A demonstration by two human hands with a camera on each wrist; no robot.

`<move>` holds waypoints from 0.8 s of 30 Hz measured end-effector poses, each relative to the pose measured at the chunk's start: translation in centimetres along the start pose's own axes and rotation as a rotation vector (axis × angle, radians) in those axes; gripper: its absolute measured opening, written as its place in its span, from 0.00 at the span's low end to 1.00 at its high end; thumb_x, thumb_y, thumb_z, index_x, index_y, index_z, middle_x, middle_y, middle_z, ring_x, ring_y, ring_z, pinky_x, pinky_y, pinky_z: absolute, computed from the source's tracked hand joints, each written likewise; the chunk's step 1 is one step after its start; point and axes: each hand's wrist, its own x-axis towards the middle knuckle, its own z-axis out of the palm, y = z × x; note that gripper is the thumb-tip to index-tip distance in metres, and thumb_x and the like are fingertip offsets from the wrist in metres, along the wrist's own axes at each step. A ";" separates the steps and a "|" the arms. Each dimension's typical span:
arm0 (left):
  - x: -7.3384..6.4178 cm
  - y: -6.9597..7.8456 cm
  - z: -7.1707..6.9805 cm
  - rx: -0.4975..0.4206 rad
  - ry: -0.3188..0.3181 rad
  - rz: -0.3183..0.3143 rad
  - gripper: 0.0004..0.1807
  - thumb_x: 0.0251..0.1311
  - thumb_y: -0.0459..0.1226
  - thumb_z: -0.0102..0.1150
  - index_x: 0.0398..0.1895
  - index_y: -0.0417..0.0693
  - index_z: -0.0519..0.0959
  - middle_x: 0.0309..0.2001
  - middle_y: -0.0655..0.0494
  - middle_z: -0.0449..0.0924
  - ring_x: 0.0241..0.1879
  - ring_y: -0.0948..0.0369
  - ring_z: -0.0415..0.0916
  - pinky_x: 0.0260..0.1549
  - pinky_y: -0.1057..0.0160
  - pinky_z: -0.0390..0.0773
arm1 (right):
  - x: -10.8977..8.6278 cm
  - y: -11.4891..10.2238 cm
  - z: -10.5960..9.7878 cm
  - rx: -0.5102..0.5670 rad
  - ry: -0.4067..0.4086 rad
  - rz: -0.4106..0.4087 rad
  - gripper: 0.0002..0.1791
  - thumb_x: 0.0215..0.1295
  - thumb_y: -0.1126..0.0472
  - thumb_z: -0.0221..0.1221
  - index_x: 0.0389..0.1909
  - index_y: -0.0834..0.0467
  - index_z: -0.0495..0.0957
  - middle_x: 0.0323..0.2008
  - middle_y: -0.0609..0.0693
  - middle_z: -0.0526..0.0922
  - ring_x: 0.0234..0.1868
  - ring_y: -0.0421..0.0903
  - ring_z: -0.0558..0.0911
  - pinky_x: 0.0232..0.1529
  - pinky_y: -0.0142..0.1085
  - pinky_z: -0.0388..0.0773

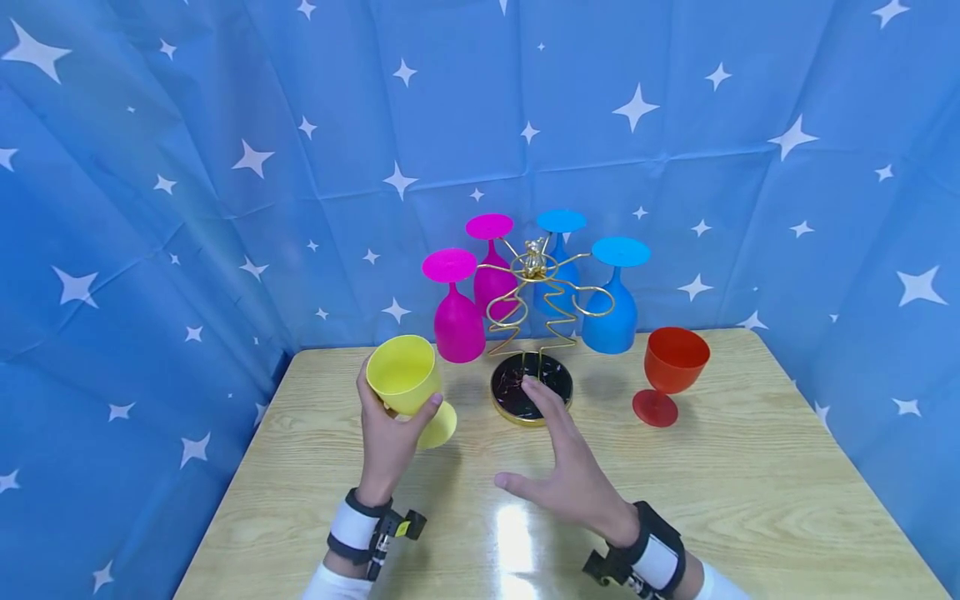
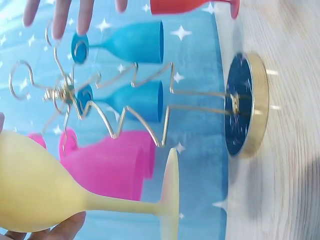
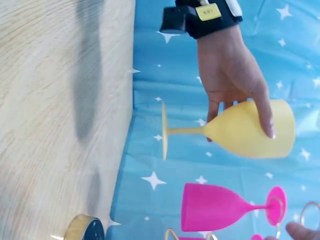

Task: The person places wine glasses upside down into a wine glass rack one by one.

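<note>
My left hand (image 1: pixel 386 446) grips a yellow goblet (image 1: pixel 403 377) by its bowl, thumb on the near side. The goblet is upright, and its foot shows off the tabletop in the right wrist view. My right hand (image 1: pixel 573 483) has its fingers extended and thumb spread, holding nothing, in front of a gold wire rack (image 1: pixel 564 315) with a round black base (image 1: pixel 551 379). Two magenta goblets (image 1: pixel 459 325) hang upside down on the rack's left side. Two blue goblets (image 1: pixel 613 312) hang the same way on the right. At the front, a wire loop stands without a goblet.
A red goblet (image 1: pixel 675 362) stands upright on the wooden table (image 1: pixel 750 483), right of the rack. Behind and at both sides hangs a blue curtain (image 1: pixel 330 125) with white stars. A small silvery figure (image 1: pixel 535 260) tops the rack.
</note>
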 end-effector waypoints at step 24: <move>-4.4 3.0 6.1 -0.089 -0.212 0.093 0.53 0.47 0.37 0.75 0.73 0.62 0.53 0.64 0.59 0.69 0.60 0.58 0.70 0.59 0.48 0.75 | -0.7 -0.3 -2.5 -0.004 0.056 0.033 0.57 0.51 0.48 0.73 0.77 0.37 0.46 0.77 0.47 0.53 0.76 0.59 0.56 0.63 0.71 0.62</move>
